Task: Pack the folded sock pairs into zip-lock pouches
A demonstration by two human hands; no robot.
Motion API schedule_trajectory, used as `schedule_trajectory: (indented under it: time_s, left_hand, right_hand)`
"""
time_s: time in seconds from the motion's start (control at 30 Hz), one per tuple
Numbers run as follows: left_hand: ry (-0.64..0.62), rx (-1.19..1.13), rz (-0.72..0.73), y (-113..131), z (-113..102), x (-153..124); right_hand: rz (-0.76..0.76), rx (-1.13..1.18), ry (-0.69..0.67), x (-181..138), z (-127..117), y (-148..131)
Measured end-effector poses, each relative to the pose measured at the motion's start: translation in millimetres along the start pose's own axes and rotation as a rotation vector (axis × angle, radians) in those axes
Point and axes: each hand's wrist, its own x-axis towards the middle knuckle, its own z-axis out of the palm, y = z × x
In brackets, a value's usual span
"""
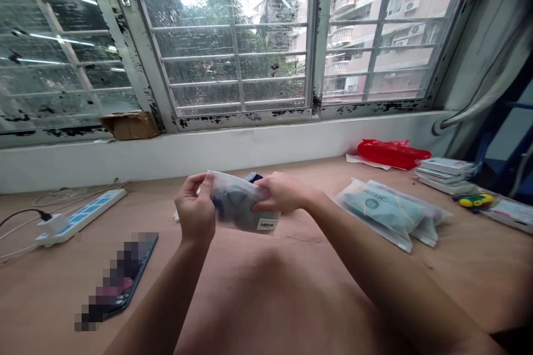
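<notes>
- Grips on my feed: two, the left grip (195, 209) and the right grip (283, 192), both bare hands, with both forearms reaching in from the bottom of the frame.
- Held item: one clear plastic bag (238, 205), frosted, with dark blue and grey fabric inside. It sits between the two grips, touching both and raised above the bench (62, 294).
- Label: one white barcode label (267, 224) on the bag's lower corner, just below the right grip.
- Left grip: narrow and holding the bag's left edge, with the fingers curled over and the wrist raised.
- Right grip: narrow and holding the bag's upper right part, with the fingers stretched toward the left grip and the wrist angled in.
- Right of the right grip: two overlapping clear bags (385, 212) with teal contents, one red plastic bag (393, 153), a stack of about four flat white boxes (443, 175), and one yellow-green tool (477, 201) whose kind I cannot make out.
- Left of the left grip: one white power strip (81, 216) with one white plug (54, 224) in it, and a phone (119, 276) lying nearer me, its screen pixelated.
- Beyond both grips: one piece of cardboard (130, 125) on the window sill (266, 141).
</notes>
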Motion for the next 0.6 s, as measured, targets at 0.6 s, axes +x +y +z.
schedule_trajectory:
  time_s: [0.6]
  left_hand:
    - [-0.430, 0.485, 0.129, -81.4, -34.6, -13.8]
  right_hand:
    - [0.694, -0.559, 0.172, -196.7, 9.2, 128.2]
